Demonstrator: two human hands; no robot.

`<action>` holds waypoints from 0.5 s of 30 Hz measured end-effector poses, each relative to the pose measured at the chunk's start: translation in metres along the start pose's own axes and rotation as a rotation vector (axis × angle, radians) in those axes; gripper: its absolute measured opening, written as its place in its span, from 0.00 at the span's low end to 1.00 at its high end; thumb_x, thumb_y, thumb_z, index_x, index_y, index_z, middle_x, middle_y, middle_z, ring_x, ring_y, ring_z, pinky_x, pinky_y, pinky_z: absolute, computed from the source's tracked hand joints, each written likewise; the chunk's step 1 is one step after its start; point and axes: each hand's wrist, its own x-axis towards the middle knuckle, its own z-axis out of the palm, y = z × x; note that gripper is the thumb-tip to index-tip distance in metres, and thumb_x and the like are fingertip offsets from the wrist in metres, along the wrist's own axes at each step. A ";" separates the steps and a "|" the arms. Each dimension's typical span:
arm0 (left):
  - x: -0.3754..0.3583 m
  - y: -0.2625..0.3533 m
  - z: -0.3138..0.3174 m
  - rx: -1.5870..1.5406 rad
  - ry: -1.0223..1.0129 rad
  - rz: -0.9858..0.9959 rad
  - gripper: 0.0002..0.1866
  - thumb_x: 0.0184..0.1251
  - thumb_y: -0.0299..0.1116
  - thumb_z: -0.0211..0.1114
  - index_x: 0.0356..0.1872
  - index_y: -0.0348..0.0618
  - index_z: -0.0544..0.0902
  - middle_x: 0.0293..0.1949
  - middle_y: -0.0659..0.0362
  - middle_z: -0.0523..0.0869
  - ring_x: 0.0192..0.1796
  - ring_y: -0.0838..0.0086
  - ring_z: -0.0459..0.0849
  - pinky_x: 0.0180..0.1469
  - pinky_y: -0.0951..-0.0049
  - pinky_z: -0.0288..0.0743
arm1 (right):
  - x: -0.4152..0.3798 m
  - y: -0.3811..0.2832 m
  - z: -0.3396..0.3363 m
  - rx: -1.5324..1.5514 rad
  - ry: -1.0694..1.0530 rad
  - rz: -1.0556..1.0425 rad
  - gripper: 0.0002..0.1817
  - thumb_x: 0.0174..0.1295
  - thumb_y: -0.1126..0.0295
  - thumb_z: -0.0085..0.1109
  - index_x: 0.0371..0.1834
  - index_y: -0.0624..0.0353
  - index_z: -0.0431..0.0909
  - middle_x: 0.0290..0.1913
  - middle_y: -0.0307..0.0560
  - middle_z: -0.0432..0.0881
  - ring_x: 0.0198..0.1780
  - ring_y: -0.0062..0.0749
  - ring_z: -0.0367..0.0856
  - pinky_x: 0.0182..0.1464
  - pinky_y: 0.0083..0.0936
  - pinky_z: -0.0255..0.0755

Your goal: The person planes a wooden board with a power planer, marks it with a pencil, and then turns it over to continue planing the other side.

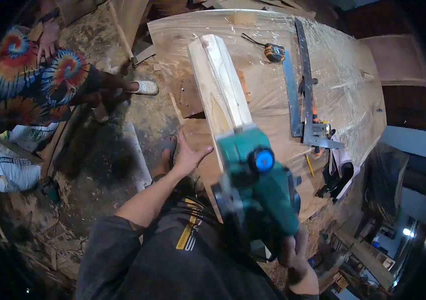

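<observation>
A green electric planer (265,195) with a blue knob rests over the near end of a pale wooden beam (225,82). My right hand (293,250) is wrapped round the planer's rear handle, slightly blurred. Close to the beam's left side, just left of the planer, my left hand (192,155) is open with thumb and fingers apart. The beam points away from me across the plywood table (268,100), and its top shows planed facets. A brown block (188,97) lies beneath it. The planer hides the beam's near end.
Right of the beam lie a tape measure (274,52), a blue-grey metal bar (291,95), a dark square (304,65) and a yellow pencil (310,165). Shavings dust the tabletop. Someone in tie-dye clothing (48,75) is at the left, near white sacks (15,170).
</observation>
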 end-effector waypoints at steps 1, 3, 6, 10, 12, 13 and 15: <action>0.002 -0.009 0.002 0.003 0.010 0.030 0.58 0.51 0.41 0.80 0.73 0.34 0.44 0.66 0.41 0.66 0.70 0.53 0.65 0.71 0.62 0.62 | 0.021 -0.004 0.007 -0.087 0.052 -0.072 0.32 0.67 0.49 0.50 0.59 0.71 0.71 0.32 0.46 0.81 0.29 0.28 0.79 0.32 0.27 0.72; 0.005 -0.029 0.000 -0.071 -0.072 0.030 0.59 0.51 0.41 0.80 0.73 0.35 0.44 0.66 0.41 0.66 0.71 0.52 0.66 0.71 0.62 0.62 | 0.080 -0.036 0.015 0.078 0.045 -0.031 0.29 0.69 0.51 0.49 0.59 0.68 0.72 0.32 0.45 0.80 0.28 0.28 0.77 0.32 0.27 0.71; 0.011 -0.044 0.003 -0.066 -0.039 0.113 0.63 0.52 0.45 0.80 0.75 0.33 0.40 0.68 0.37 0.64 0.72 0.51 0.64 0.73 0.60 0.60 | 0.186 -0.093 0.034 -0.011 0.120 -0.310 0.24 0.73 0.52 0.46 0.53 0.64 0.76 0.28 0.42 0.78 0.26 0.26 0.75 0.31 0.26 0.69; 0.009 -0.049 0.009 -0.070 -0.020 0.031 0.61 0.54 0.42 0.79 0.75 0.35 0.38 0.68 0.40 0.64 0.71 0.56 0.65 0.71 0.62 0.62 | 0.304 -0.160 0.046 0.074 0.018 -0.219 0.27 0.73 0.46 0.45 0.39 0.63 0.78 0.23 0.41 0.78 0.23 0.26 0.77 0.31 0.26 0.71; 0.011 -0.050 0.004 0.064 -0.010 0.079 0.58 0.56 0.39 0.78 0.74 0.40 0.39 0.67 0.45 0.65 0.69 0.62 0.67 0.70 0.64 0.65 | 0.330 -0.173 0.046 0.155 -0.013 -0.214 0.27 0.72 0.45 0.48 0.40 0.63 0.78 0.25 0.42 0.79 0.25 0.26 0.78 0.31 0.27 0.72; 0.011 -0.046 0.003 0.011 -0.025 0.030 0.61 0.55 0.41 0.79 0.74 0.36 0.38 0.68 0.42 0.64 0.70 0.59 0.66 0.71 0.64 0.63 | 0.337 -0.170 0.051 0.222 -0.019 -0.228 0.27 0.72 0.45 0.47 0.38 0.62 0.78 0.24 0.40 0.78 0.24 0.24 0.76 0.31 0.25 0.70; 0.006 -0.027 0.001 -0.101 -0.049 -0.073 0.67 0.51 0.44 0.81 0.75 0.29 0.34 0.70 0.35 0.62 0.72 0.53 0.64 0.74 0.63 0.59 | 0.332 -0.163 0.052 0.266 -0.048 -0.221 0.26 0.73 0.45 0.48 0.38 0.61 0.77 0.26 0.39 0.77 0.25 0.19 0.74 0.31 0.22 0.68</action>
